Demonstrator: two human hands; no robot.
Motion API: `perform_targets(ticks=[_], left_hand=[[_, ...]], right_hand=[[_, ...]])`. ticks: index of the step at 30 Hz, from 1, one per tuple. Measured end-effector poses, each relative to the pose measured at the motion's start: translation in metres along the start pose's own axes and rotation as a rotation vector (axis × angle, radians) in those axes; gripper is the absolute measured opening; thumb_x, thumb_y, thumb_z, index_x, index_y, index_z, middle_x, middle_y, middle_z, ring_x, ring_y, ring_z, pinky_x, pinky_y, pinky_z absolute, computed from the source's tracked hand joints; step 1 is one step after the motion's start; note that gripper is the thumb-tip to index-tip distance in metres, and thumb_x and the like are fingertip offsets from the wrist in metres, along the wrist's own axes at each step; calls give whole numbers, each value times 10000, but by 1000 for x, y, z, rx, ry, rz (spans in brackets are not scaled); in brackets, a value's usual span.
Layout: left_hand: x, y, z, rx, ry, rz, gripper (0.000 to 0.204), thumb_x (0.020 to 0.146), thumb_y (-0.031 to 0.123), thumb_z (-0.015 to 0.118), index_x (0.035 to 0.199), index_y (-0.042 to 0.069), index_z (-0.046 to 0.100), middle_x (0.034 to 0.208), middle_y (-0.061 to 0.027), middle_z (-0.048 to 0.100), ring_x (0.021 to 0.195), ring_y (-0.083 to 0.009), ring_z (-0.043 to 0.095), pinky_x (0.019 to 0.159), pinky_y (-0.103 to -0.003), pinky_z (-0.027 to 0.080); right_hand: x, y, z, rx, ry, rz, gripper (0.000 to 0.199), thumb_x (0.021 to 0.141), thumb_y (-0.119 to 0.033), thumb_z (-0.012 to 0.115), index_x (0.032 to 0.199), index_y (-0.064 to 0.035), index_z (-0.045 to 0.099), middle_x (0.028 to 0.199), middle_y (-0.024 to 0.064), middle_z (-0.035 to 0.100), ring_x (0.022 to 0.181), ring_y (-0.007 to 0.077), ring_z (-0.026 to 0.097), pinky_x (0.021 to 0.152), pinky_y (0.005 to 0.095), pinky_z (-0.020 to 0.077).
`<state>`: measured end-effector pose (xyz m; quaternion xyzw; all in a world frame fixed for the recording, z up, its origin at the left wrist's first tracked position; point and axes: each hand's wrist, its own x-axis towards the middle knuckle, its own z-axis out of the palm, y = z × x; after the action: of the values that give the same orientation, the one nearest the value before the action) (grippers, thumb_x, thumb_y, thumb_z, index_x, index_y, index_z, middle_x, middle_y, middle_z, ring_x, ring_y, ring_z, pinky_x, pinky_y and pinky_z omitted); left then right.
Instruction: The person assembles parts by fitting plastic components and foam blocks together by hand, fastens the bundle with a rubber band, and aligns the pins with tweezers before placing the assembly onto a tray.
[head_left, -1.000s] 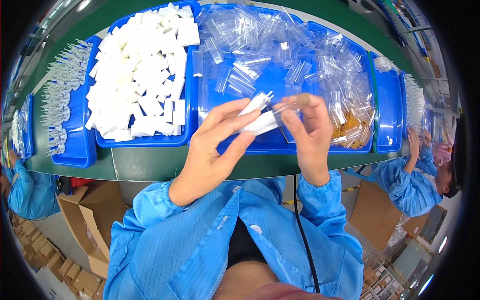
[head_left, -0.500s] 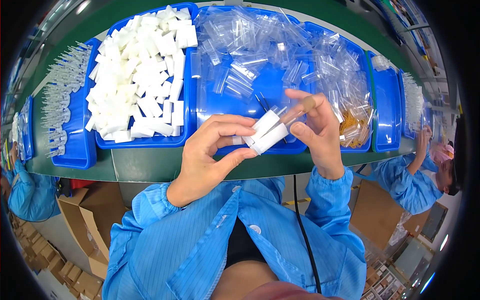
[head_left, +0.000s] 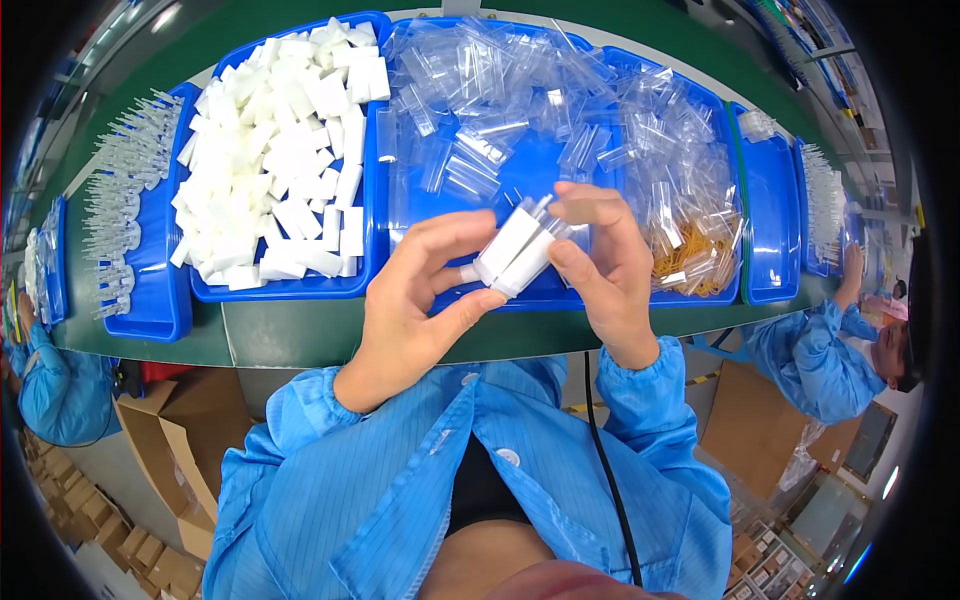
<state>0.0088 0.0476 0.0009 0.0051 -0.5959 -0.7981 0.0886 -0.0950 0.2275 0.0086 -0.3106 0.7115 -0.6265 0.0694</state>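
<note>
Over the near edge of the middle trays, I hold a small assembly of white foam blocks (head_left: 518, 246) with clear plastic around and between them. Thin tips stick out of its far end, and it lies tilted up to the right. My left hand (head_left: 415, 300) grips the lower left end between thumb and fingers. My right hand (head_left: 608, 275) closes thumb and forefinger round the upper right end; part of the contact is hidden. Behind the hands, a blue tray (head_left: 545, 170) carries many clear plastic sleeves (head_left: 475, 160).
Left of these, a blue tray (head_left: 372, 225) is heaped with white foam blocks (head_left: 275, 150). Farther left stand white pronged plastic parts (head_left: 118, 215). On the right lie yellow rubber bands (head_left: 700, 258) among clear pieces. A black cable (head_left: 602, 450) hangs by me. Co-workers sit at both sides.
My right hand has moved left and closed in on the upper end of the foam assembly. The assembly has shifted slightly left and stands a little steeper. My left hand keeps its grip.
</note>
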Motion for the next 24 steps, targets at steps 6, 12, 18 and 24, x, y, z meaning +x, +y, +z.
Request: perform_targets(ticks=[6,12,18,24], left_hand=[[12,14,-2,-202,-27,-409,677,860,36,733,1432,-35,377,1273,-192,573,1146,-235,601,971,-347,508],[12,13,-2,-252,4,-396,659,839,39,760,1396,-45,417,1234,-188,572,1134,-224,597,953,-340,513],[11,10,-2,-262,-41,-357,635,865,83,747,1393,-47,420,1246,-171,564,1117,-213,601,967,-341,501],[16,5,-2,-583,-245,-646,476,962,221,644,1342,-11,474,1192,-106,608,1103,-172,604,970,-321,488]], right_hand=[[10,-23,-9,-525,-185,-165,474,788,-118,762,1226,-52,594,1162,99,624,1200,289,521,1027,414,379],[5,-48,6,-790,-203,-201,647,660,-204,831,1246,-85,582,1265,75,564,1225,276,506,1077,497,321],[0,-35,4,-902,-161,-314,665,624,-237,853,1225,-90,611,1189,55,615,1219,279,522,1095,526,310],[-3,-32,10,-833,-130,-360,564,620,-227,852,1135,-94,666,1176,49,635,1193,264,551,1100,524,315]])
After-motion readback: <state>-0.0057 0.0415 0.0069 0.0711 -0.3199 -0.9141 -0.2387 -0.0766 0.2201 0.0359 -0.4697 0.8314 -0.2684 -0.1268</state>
